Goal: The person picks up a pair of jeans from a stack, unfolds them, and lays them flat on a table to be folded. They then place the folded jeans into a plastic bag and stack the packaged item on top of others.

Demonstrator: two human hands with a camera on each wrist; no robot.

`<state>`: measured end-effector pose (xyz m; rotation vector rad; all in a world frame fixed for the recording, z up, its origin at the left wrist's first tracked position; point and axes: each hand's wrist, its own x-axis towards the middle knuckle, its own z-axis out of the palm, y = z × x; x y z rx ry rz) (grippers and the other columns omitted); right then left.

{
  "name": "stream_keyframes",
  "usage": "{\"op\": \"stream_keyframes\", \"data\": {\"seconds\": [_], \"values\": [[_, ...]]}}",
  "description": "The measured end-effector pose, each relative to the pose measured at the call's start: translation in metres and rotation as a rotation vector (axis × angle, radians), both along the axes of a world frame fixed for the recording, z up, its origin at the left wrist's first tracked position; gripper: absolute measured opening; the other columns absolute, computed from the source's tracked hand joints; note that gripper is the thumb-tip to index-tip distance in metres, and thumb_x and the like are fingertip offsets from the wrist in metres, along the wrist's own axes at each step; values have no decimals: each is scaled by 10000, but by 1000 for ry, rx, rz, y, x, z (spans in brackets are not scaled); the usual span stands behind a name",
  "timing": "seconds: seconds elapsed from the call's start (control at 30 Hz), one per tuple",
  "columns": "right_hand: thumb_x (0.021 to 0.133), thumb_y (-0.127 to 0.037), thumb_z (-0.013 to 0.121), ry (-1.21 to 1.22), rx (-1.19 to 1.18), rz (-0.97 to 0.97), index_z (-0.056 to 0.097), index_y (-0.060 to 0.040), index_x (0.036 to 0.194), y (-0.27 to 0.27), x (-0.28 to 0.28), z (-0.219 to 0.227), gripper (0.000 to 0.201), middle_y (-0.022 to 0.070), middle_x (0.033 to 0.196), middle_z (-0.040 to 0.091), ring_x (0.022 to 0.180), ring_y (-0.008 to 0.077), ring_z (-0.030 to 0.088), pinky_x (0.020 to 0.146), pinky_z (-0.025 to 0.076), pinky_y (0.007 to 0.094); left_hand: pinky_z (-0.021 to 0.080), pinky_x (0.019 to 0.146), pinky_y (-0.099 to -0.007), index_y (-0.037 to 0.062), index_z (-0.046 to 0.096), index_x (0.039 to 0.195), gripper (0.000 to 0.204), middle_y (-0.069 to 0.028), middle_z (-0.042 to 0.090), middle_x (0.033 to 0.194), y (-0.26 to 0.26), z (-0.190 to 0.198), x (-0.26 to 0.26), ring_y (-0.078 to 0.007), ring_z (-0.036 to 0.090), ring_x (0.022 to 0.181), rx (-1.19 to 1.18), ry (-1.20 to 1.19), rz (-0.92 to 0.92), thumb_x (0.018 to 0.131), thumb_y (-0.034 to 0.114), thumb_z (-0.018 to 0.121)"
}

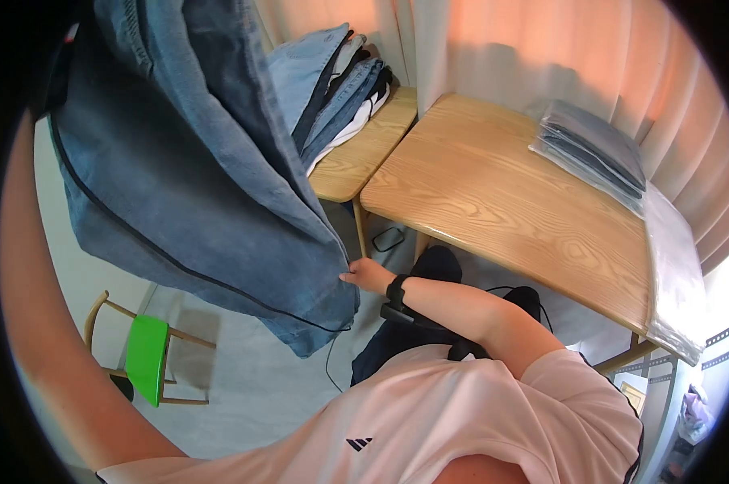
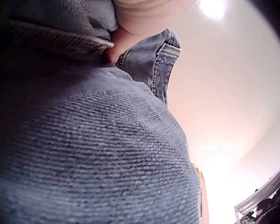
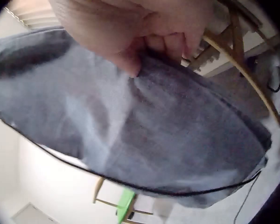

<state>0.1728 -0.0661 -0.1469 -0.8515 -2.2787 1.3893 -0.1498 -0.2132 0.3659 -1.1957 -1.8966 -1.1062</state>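
Observation:
Blue jeans hang spread at the upper left of the head view, lifted off the furniture. The right hand pinches their lower edge; in the right wrist view this hand has its thumb on the near face of the denim, other fingers partly hidden. The left arm is raised, its hand outside the head view. In the left wrist view the left hand grips the denim near a seam, most fingers hidden. A thin black cord runs across the front of the jeans.
A wooden table holds plastic-wrapped folded clothes at its back right and a clear plastic sheet on its right edge. Folded garments are piled on a smaller table. A green-seated chair stands lower left.

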Motion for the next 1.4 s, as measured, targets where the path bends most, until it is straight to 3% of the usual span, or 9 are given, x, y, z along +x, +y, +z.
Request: {"op": "stream_keyframes", "data": {"seconds": [0.2,0.33,0.4,0.5,0.77,1.0,1.2,1.27,1.4], "values": [[920,-229,564,298,68,-54,484,15,766,-59,96,86,300,130,637,433,592,197,407,585,409,340,393,982,-369,52,489,1291,544,-156,531,1284,35,-6,-22,-270,523,1156,-32,-63,-71,797,217,644],[916,-195,567,209,198,-527,564,2,944,-91,207,179,199,77,761,540,705,148,490,661,435,302,397,977,-367,56,488,1292,543,-149,534,1283,68,-7,-33,-265,527,1152,-41,-122,-127,796,214,646],[921,-153,566,429,212,-669,603,-6,1004,-93,264,195,173,-20,837,569,754,84,483,667,434,276,400,975,-367,58,487,1292,543,-146,536,1282,86,-8,-34,-262,529,1150,-41,-143,-156,796,212,646],[942,-158,528,643,240,-896,581,15,1132,-107,324,236,263,23,1027,623,928,77,551,858,434,227,403,971,-366,61,487,1292,542,-141,538,1281,108,-13,-31,-259,531,1148,-34,-176,-189,796,209,648],[885,-224,612,133,765,-1147,575,-38,981,-82,405,337,213,26,879,598,822,79,525,751,425,210,412,961,-363,69,485,1293,541,-126,544,1279,183,-78,-34,-249,539,1140,-148,-267,-164,796,202,651],[831,-272,675,-242,710,-791,575,-44,1058,100,402,267,337,78,912,626,892,179,583,804,455,313,419,953,-361,76,483,1294,540,-114,550,1277,255,-231,-47,-241,545,1134,-560,-396,89,796,196,654],[894,-300,584,-515,272,-753,547,-38,1219,119,388,218,419,117,1136,615,1073,202,545,954,390,316,426,945,-359,82,481,1295,540,-103,555,1275,232,-340,-57,-234,551,1128,-847,-544,260,796,190,657],[842,-382,624,-522,223,-762,585,-54,1186,109,421,209,476,137,1128,620,1086,231,547,945,400,338,438,933,-350,113,437,1328,641,-128,558,1264,242,-407,-133,-241,568,1093,-696,-277,258,733,29,660],[808,-428,647,-665,-48,-1063,610,-66,1075,56,468,205,451,60,986,613,888,156,560,771,469,315,387,1000,-333,8,429,1309,625,-168,496,1314,274,-484,-257,-291,501,1176,-284,-813,-374,722,-61,634]]}}
